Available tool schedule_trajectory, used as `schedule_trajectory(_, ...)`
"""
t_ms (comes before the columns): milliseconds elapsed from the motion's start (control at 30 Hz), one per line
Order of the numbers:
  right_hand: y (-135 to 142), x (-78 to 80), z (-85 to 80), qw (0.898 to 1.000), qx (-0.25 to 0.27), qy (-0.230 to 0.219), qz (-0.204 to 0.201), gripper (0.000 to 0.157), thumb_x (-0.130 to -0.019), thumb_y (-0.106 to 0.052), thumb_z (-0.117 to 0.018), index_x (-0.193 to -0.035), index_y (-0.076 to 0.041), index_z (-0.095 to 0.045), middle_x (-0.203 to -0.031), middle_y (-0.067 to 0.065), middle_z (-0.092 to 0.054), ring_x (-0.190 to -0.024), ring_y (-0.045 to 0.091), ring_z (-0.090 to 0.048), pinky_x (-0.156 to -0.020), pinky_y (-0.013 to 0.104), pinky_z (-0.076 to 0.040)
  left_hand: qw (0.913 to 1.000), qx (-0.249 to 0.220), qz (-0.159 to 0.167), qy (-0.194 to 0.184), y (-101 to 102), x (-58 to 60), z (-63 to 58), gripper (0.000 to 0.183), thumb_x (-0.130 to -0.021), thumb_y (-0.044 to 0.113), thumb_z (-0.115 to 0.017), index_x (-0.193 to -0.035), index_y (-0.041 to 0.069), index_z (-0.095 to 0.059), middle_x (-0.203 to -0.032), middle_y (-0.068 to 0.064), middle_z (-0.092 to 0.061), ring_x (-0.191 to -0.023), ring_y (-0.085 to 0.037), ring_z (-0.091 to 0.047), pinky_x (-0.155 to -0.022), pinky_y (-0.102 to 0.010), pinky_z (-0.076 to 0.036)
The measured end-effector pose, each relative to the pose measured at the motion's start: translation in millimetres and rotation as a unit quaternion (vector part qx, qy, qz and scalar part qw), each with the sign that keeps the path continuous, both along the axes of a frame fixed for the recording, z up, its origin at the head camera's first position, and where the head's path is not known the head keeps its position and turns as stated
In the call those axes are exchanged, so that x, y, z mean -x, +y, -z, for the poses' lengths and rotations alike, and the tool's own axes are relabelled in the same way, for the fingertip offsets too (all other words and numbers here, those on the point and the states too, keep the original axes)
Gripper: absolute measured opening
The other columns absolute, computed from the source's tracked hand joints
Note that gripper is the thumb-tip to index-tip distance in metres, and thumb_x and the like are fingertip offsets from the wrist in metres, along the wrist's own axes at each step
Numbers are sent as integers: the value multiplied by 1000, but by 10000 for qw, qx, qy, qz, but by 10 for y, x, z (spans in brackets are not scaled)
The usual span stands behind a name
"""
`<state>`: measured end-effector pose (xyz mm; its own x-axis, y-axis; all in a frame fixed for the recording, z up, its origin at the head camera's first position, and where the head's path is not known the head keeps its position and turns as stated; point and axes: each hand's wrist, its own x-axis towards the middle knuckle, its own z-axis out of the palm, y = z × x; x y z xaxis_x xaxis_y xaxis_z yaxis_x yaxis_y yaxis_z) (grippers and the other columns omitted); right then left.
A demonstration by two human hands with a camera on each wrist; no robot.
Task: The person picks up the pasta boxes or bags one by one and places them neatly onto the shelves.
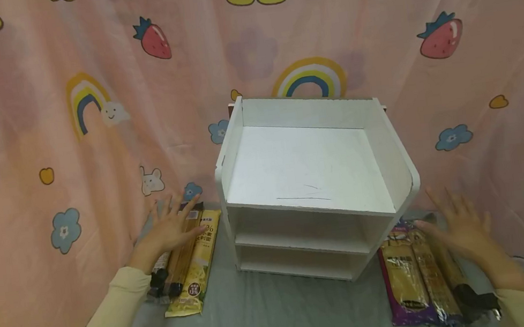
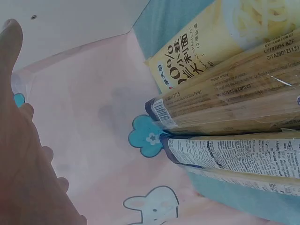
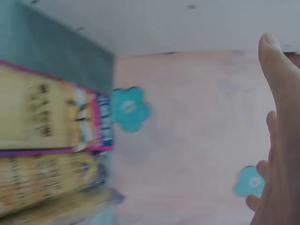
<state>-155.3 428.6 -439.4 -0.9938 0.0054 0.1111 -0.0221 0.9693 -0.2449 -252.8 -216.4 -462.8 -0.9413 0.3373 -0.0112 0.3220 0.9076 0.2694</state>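
Observation:
My left hand [image 1: 167, 234], fingers spread and holding nothing, hovers over packs of spaghetti at the left of a white shelf unit [image 1: 305, 161]. Below it lie a yellow spaghetti pack [image 1: 202, 267], a brown spaghetti pack [image 2: 225, 96] and another pack with a white printed label [image 2: 234, 152], side by side. On the other side, my right hand [image 1: 463, 229] is likewise spread and free of any object. Beneath and beside it are a purple-edged noodle pack [image 1: 405, 282], a second yellowish pack [image 1: 434, 276] and a third pack partly hidden by the hand.
Two compartments show below the shelf unit's top tray, the lower shelf board [image 1: 299, 237] dividing them. A grey-green cloth [image 1: 270, 319] covers the table. Close behind hangs a pink patterned curtain [image 1: 195, 85].

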Motion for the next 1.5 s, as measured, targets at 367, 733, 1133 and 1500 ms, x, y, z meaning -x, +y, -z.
schedule_trajectory(367,13,118,-721,9869,1150,882,-702,75,-101,-30,-51,-160,-24,-6,-166,25,3,-145,61,1,-106,82,1,9989,-445,31,-153,-128,-16,-68,96,-93,60,-55,-161,21,1,-168,-18,4,-152,-48,6,-119,-68,6)
schedule_trajectory(733,-303,168,-1336,9613,1963,1311,-1423,68,-102,-23,-50,-160,-27,-16,-169,-2,-5,-156,25,4,-116,70,9,9930,-1152,-195,-200,-347,-39,31,92,-98,46,-57,-159,4,-3,-165,-25,-8,-151,-49,-6,-119,-67,-10)
schedule_trajectory(1133,-710,140,-1479,9562,1945,1120,-1879,72,-96,-40,-60,-158,-32,-24,-167,-13,-13,-156,30,-7,-111,79,1,9920,-1171,-474,-75,-561,-129,347,91,-97,43,-59,-159,3,-6,-164,-29,-9,-145,-55,-19,-111,-71,-26)
schedule_trajectory(1500,-815,148,-1331,9428,2036,1387,-2248,61,-94,-23,-66,-151,-21,-43,-158,-18,-31,-145,-4,-24,-110,79,-14,9856,-1202,-1033,-589,-620,-239,557,83,-99,31,-58,-154,-10,-10,-155,-41,-18,-138,-63,-21,-109,-77,-18)
